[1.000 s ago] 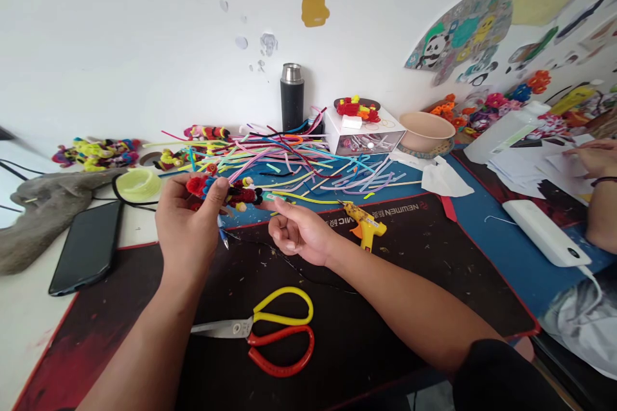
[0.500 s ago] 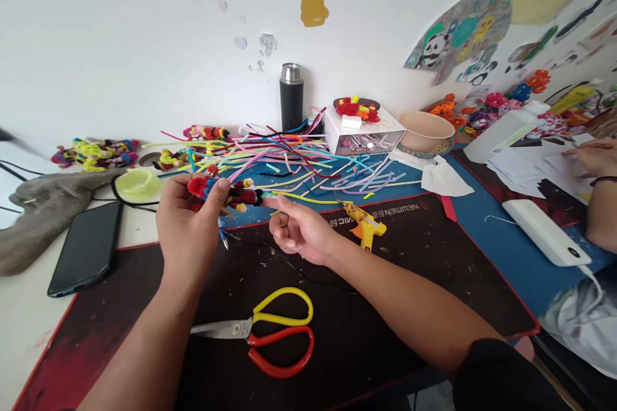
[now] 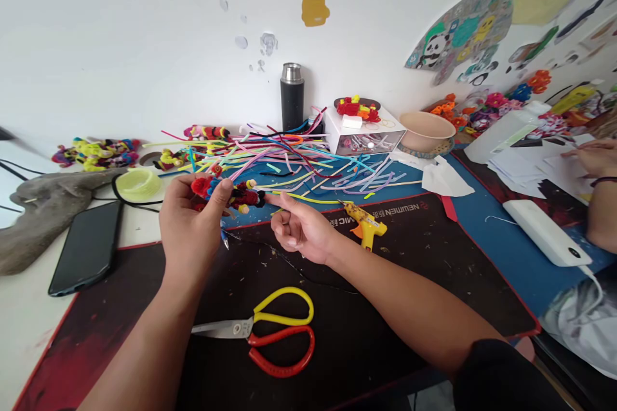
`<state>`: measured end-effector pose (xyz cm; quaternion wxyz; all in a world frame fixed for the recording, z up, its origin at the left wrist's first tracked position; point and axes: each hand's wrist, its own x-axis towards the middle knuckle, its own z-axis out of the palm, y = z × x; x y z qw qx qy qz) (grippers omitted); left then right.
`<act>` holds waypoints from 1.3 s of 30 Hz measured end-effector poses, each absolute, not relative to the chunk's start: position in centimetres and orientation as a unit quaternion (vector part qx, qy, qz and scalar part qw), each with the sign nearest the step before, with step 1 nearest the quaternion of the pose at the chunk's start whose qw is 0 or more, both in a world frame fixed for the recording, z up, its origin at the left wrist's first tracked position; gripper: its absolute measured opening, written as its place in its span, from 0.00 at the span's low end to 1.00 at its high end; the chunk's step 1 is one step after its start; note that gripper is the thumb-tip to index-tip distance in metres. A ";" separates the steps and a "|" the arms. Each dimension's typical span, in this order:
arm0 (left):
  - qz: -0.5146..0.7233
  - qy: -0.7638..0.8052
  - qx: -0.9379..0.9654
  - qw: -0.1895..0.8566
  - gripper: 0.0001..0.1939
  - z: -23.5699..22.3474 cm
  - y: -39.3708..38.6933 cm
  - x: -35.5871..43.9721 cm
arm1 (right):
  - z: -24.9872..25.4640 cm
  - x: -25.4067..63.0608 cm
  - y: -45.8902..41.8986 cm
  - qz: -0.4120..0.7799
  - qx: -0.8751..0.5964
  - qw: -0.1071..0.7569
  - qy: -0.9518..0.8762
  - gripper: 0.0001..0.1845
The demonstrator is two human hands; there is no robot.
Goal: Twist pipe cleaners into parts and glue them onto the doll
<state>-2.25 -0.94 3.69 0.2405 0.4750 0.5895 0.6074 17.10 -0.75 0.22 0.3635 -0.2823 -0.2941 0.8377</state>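
Note:
My left hand (image 3: 193,218) is closed around a small pipe-cleaner doll (image 3: 248,196) in red, blue and black with yellow bits. The doll lies sideways, its dark end pointing right; my palm and thumb hide part of it. My right hand (image 3: 301,228) has its index finger stretched out to the doll's dark end, with the other fingers loosely curled and nothing seen in them. Whether that fingertip presses on the doll or just meets it, I cannot tell. Below my hands lie scissors (image 3: 282,324) with one yellow and one red handle. A yellow glue gun (image 3: 369,226) rests right of my right hand.
Loose pipe cleaners (image 3: 289,164) spread along the back beside a black thermos (image 3: 292,99) and a white box (image 3: 369,135). More dolls (image 3: 99,153) lie back left, near a phone (image 3: 87,247). At right are a white power bank (image 3: 547,232) and another person's hand (image 3: 595,157).
The doll and my left hand have shifted very slightly to the right. My right hand stays almost in place, its index finger still at the doll's dark end.

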 end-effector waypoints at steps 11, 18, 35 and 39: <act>0.598 0.592 0.480 0.247 0.25 4.0 -1.0 -2.1 | -0.1 17.1 -0.7 0.841 -0.274 0.365 -0.290 0.31; 0.605 0.594 0.474 0.238 0.22 3.8 -1.0 -2.2 | 0.3 17.0 -0.7 0.838 -0.289 0.364 -0.287 0.30; 0.612 0.594 0.473 0.221 0.21 4.1 -1.1 -2.0 | -0.4 16.8 -0.9 0.811 -0.308 0.385 -0.314 0.24; 0.614 0.580 0.485 0.228 0.25 3.8 -1.3 -1.8 | -0.5 16.8 -0.9 0.802 -0.324 0.399 -0.305 0.23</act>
